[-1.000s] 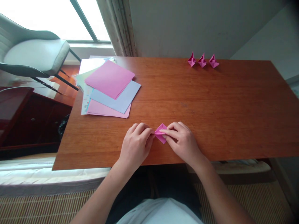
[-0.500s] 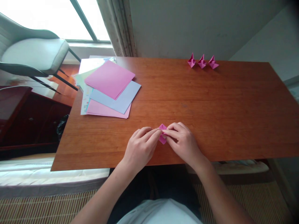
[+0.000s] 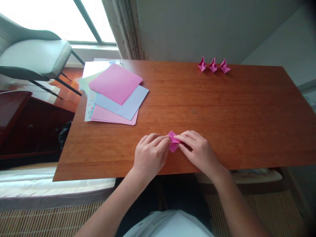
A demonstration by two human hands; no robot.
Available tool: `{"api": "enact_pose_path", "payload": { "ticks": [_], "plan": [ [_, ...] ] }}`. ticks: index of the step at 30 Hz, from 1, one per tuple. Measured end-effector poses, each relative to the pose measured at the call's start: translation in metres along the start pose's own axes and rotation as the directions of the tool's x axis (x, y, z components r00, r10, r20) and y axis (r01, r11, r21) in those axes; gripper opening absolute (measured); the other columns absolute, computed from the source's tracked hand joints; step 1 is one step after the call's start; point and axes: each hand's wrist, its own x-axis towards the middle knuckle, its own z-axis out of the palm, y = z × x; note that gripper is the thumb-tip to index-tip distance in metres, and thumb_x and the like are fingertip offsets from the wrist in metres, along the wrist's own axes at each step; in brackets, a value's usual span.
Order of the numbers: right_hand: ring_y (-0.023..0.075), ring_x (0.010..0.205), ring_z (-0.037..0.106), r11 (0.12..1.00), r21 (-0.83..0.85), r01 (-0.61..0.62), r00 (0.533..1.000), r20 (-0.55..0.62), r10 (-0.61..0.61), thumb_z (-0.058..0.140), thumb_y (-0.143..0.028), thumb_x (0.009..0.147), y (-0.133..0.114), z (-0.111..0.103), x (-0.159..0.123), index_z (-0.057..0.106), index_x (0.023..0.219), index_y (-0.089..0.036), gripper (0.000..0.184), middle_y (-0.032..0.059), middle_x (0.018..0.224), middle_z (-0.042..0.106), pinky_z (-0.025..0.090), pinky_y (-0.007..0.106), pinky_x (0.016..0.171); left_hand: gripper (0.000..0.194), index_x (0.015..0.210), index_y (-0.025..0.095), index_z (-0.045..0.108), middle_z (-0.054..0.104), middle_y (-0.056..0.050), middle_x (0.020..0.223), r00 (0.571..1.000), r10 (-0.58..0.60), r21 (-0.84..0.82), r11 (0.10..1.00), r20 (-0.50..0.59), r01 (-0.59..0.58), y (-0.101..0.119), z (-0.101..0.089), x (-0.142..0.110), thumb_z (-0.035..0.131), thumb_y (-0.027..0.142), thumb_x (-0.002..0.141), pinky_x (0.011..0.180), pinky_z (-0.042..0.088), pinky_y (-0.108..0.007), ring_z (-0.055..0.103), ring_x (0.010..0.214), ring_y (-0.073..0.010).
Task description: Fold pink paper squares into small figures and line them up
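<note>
Between my hands, just above or on the table's near part, is a small piece of folded pink paper [image 3: 173,144], diamond-shaped with a crease down its upper half. My left hand [image 3: 151,151] pinches its left corner between thumb and fingers. On the opposite corner, the thumb and fingers of my right hand [image 3: 196,148] are closed. Fingertips cover both side corners. Three folded pink paper boats [image 3: 213,65] stand in a row at the table's far edge, right of the middle.
A brown wooden table [image 3: 234,115] spans the view. On its left lie pink sheets [image 3: 117,82], a light blue sheet [image 3: 133,102] and paler pink sheets [image 3: 113,116], overlapping. A grey chair [image 3: 34,56] stands beyond the left edge, near a window and a curtain [image 3: 124,29].
My right hand has shifted slightly to the right, so more of the folded paper's middle shows. The left hand keeps its pinch in nearly the same place.
</note>
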Motion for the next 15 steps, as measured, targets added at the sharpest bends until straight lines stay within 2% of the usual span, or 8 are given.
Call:
{"api": "enact_pose_path", "payload": {
  "ticks": [8,15],
  "plan": [
    [0.0207,0.092,0.063,0.997,-0.067,0.042,0.996,-0.077,-0.047,0.057,-0.018,0.099,0.0084,-0.0022,-0.0086,0.069,0.108,-0.022,0.015,0.0051,0.101,0.074,0.053,0.037,0.086,0.014,0.099,0.021,0.069,0.08,0.0,0.097,1.0,-0.008,-0.012,1.0,0.01,0.008,0.0011,-0.0005,0.0012,0.06,0.013,0.091,0.075,0.049,-0.034,0.069,0.087,-0.0199],
    [0.0208,0.092,0.063,0.998,-0.063,-0.023,0.995,-0.098,0.016,0.056,-0.016,0.099,0.0016,0.0001,-0.0049,0.07,0.104,-0.022,0.016,0.0043,0.098,0.074,0.052,0.036,0.086,0.012,0.095,0.021,0.069,0.079,-0.001,0.093,1.0,-0.028,-0.028,0.999,0.013,0.028,0.0014,-0.0006,0.004,0.058,0.016,0.094,0.074,0.05,-0.035,0.069,0.085,-0.0201]
  ]
}}
